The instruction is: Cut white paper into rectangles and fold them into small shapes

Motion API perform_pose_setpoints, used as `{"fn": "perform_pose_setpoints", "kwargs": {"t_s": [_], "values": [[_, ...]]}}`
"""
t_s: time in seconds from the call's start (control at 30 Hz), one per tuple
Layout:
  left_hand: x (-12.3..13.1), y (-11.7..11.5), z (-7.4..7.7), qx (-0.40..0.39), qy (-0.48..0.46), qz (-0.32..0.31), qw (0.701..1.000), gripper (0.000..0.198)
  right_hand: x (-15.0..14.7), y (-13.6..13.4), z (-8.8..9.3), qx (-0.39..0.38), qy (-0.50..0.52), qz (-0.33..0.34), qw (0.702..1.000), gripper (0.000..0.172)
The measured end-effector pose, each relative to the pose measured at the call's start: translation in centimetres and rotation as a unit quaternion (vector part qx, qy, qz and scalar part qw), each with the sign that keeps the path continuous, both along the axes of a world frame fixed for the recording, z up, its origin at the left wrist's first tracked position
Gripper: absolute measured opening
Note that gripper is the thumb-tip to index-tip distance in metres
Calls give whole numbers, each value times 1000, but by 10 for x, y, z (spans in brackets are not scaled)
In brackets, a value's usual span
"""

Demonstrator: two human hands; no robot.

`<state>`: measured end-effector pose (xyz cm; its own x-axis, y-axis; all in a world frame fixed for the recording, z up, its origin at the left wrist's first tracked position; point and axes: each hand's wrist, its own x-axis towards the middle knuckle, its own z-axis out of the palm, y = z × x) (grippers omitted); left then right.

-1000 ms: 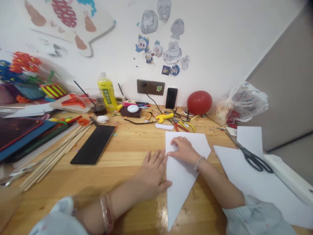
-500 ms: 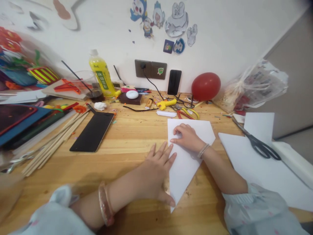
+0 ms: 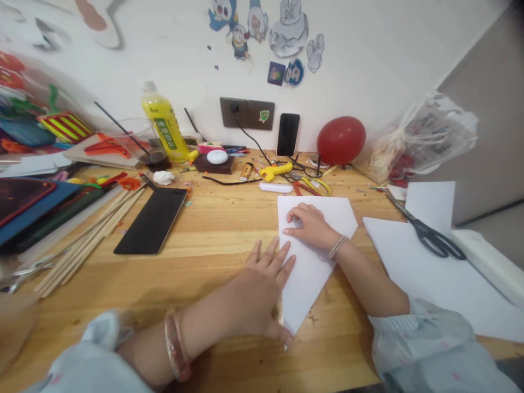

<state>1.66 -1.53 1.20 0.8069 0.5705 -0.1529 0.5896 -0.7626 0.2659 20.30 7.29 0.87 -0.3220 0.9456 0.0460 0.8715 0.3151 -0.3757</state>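
white paper [image 3: 307,273]: likely light, easily creased; grip by edges. left hand [image 3: 257,295]: fingers spread. right hand [image 3: 311,226]: fingers curled, thumb apart.

white paper [image 3: 305,286], black-handled scissors [image 3: 436,241], red balloon [image 3: 341,140], yellow-and-red striped container [image 3: 67,128], pale blue-grey sleeves [image 3: 434,346] with pink marks.

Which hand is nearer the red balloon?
Right. The right hand is on the paper in front of the balloon; the left hand is farther off, at the paper's left edge.
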Motion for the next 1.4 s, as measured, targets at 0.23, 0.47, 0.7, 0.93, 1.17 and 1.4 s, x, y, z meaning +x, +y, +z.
{"fn": "perform_pose_setpoints", "kwargs": {"t_s": [0.23,0.47,0.7,0.93,1.17,1.4], "values": [[0,0,0,3,3,3,1000,113,0,0,0,0,4,1,1000,15],[7,-1,10,-29,45,14,998,111,0,1,0,5,8,4,1000,16],[12,0,21,-77,92,3,993,114,1,1,-3,11,12,4,1000,18],[10,-1,31,-128,92,-3,988,104,1,2,-5,18,23,0,1000,18],[11,-2,28,-94,65,-75,991,84,0,1,-5,19,26,-7,999,18],[9,-3,16,-73,17,-102,992,75,0,2,-6,17,33,-7,999,18]]}}
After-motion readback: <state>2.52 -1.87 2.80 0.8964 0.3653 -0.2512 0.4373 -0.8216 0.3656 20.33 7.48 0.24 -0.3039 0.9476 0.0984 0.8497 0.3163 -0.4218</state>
